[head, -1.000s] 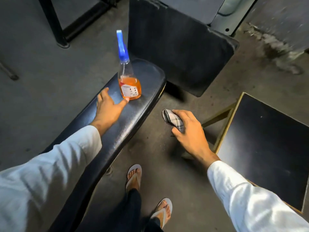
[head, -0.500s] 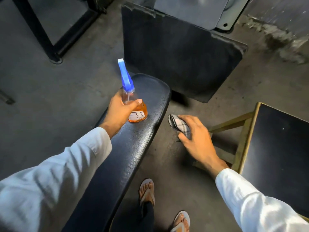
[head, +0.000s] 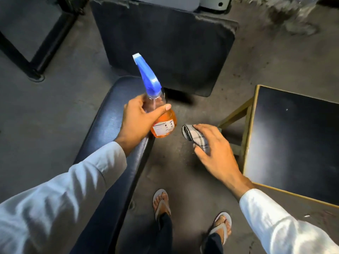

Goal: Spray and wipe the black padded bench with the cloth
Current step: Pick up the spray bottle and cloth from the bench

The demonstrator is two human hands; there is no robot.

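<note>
The long black padded bench [head: 110,132] runs from the lower left up to the centre of the head view. My left hand [head: 136,123] grips a clear spray bottle [head: 163,123] with orange liquid and a blue trigger head, held above the bench's right edge and tilted left. My right hand [head: 214,149] hangs over the floor to the right of the bench, closed on a folded grey checked cloth [head: 194,137]. The two hands are a short gap apart.
A dark flat pad [head: 165,44] lies on the floor beyond the bench end. A black-topped table with a yellow frame [head: 297,142] stands at the right. A black metal frame [head: 36,57] sits at the upper left. My sandalled feet [head: 161,204] stand on the grey floor.
My left hand closed around the bottle and lifted it off the bench, carrying it toward me and to the right. My right hand kept the cloth and stayed beside the bench.
</note>
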